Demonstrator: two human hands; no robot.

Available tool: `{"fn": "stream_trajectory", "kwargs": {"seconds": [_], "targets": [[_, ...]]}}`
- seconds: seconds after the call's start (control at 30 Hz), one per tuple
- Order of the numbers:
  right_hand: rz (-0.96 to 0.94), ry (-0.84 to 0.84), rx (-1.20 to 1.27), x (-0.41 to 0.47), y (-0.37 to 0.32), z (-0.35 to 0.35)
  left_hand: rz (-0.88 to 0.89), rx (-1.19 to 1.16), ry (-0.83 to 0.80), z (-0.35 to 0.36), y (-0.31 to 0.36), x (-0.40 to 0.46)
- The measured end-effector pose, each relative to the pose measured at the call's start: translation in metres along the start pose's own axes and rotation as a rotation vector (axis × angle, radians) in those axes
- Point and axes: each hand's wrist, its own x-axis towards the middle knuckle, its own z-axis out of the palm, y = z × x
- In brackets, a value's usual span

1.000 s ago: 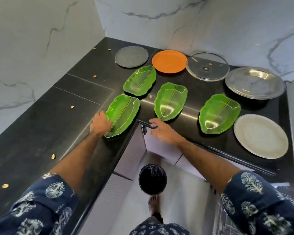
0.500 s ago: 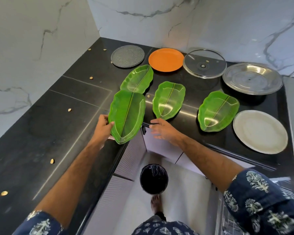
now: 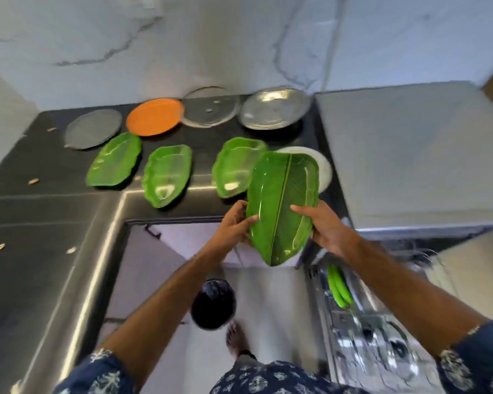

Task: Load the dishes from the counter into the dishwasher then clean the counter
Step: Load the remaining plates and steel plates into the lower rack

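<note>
**Leaf plate held in both hands above the open dishwasher**

A green leaf-shaped plate (image 3: 281, 206) is off the desk (image 3: 54, 223) and held tilted in the air, in front of the desk's inner corner and to the left of the dishwasher rack (image 3: 367, 331). The left hand (image 3: 234, 227) grips its left edge, thumb lying on the upper face and fingers curled behind. The right hand (image 3: 325, 226) grips the right edge the same way, thumb on top. Both grips are closed on this one plate.

Three more green leaf plates lie flat on the black desk: one at the left (image 3: 114, 160), one in the middle (image 3: 167, 176), one at the right (image 3: 236, 166), the last partly hidden behind the held plate. Behind them, along the marble wall, sit a grey round plate (image 3: 93, 128), an orange plate (image 3: 154, 116), a glass lid (image 3: 209, 110) and a steel plate (image 3: 273, 108). A white plate (image 3: 323, 169) shows just beyond the held plate's far edge. Small crumbs (image 3: 33, 181) are scattered over the left part of the desk.

In the rack at lower right, green plates (image 3: 337, 288) stand on edge. A dark bin (image 3: 212, 304) stands on the floor beside a bare foot (image 3: 235, 336)
</note>
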Motion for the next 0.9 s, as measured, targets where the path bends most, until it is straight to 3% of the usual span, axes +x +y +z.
{"fn": "stream_trajectory", "kwargs": {"seconds": [0.27, 0.4, 0.5, 0.67, 0.9], "targets": [[-0.032, 0.301, -0.021, -0.156, 0.005, -0.213, -0.024, 0.067, -0.424, 0.25, -0.003, 0.029], [-0.015, 0.53, -0.055, -0.213, 0.032, -0.288, -0.074, 0.473, -0.686, 0.328, -0.045, 0.043], [0.125, 0.7, -0.274, -0.234, 0.064, -0.331, -0.035, 0.719, -0.802, 0.365, -0.088, 0.054], [0.325, 0.717, -0.605, -0.202, 0.134, -0.398, -0.016, 1.069, -0.928, 0.388, -0.186, 0.089], [0.34, 0.691, -1.098, -0.08, 0.224, -0.49, 0.278, 1.493, -0.914, 0.405, -0.316, 0.158]]}}
